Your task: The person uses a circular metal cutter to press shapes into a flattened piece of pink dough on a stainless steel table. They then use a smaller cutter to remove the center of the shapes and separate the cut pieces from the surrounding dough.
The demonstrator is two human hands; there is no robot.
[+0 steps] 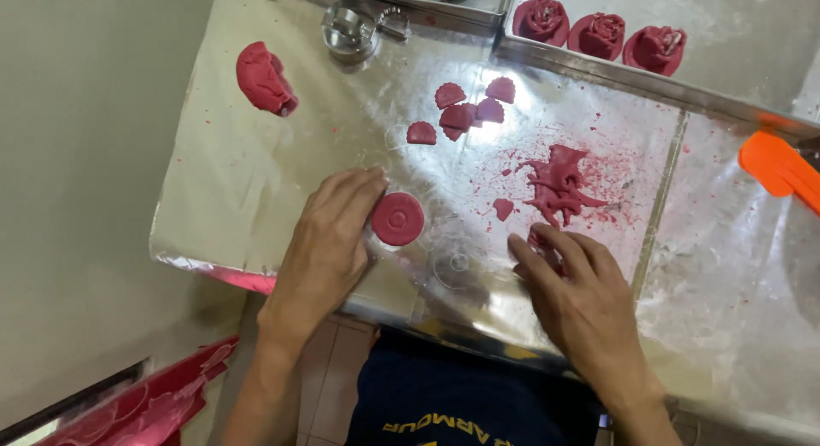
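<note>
Up at the far right, a shallow steel tray (735,36) holds three rose-shaped pieces (598,34) of dark pink dough, set in a row along its near edge. Next to it, at the top of the view, a round metal cutter (348,29) stands on the shiny surface (239,190), which looks like steel under a clear plastic sheet.

The left hand (329,241) lies flat and open, fingers together, its fingertips touching the edge of a flat round disc of pink dough (397,219) near the front of the surface. The right hand (581,296) also lies open, palm down, fingers spread a little, pressing on dough scraps; neither hand grips anything.

Just beyond the right hand's fingers is a ragged heap of pink trimmings (559,185) with crumbs scattered around it. Farther back sits a small cluster of cut petal shapes (465,111), some overlapping. A larger lump of dough (263,77) lies well apart at the far left. An orange plastic scraper (777,168) pokes in from the right edge.

A pale wall runs down the left, and a red patterned sheet (145,403) lies low beside the person's arm.
</note>
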